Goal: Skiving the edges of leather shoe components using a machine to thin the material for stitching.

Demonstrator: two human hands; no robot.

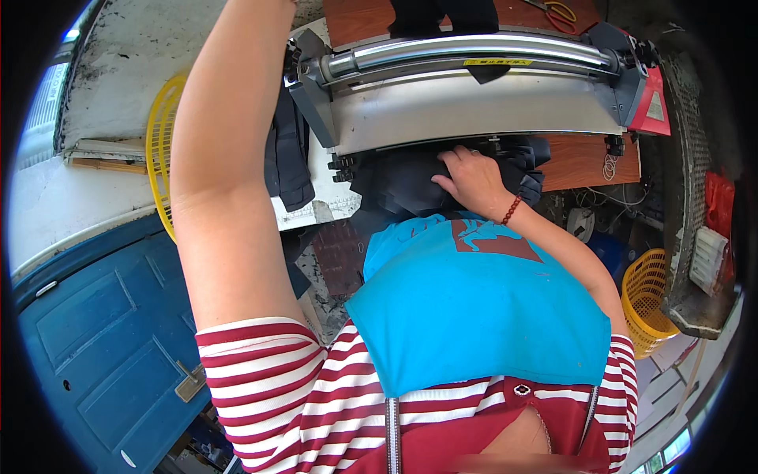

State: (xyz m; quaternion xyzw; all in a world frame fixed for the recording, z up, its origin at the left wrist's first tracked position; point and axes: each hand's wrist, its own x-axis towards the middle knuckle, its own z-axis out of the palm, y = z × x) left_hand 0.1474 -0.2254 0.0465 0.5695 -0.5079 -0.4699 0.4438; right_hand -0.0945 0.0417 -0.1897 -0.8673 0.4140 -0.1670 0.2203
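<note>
My right hand (pixel 474 180) rests on a loose heap of thin black pieces (pixel 395 180) under the front edge of a roller machine. Its thumb stands apart from the other fingers, and a beaded bracelet circles the wrist. Above the heap slopes the machine's bare metal plate (pixel 474 110), with a shiny roller (pixel 466 52) along its far side. A small dark piece (pixel 488 73) pokes out just below the roller. My left arm stretches up past the machine's left end; its hand lies beyond the picture's top edge.
Scissors with orange handles (pixel 560 14) and black pieces (pixel 442 16) lie on the brown board behind the machine. Left of it are dark flat pieces (pixel 289 162) and a yellow basket (pixel 160 150). Another yellow basket (pixel 647 296) stands at right. A blue door (pixel 103 340) is at lower left.
</note>
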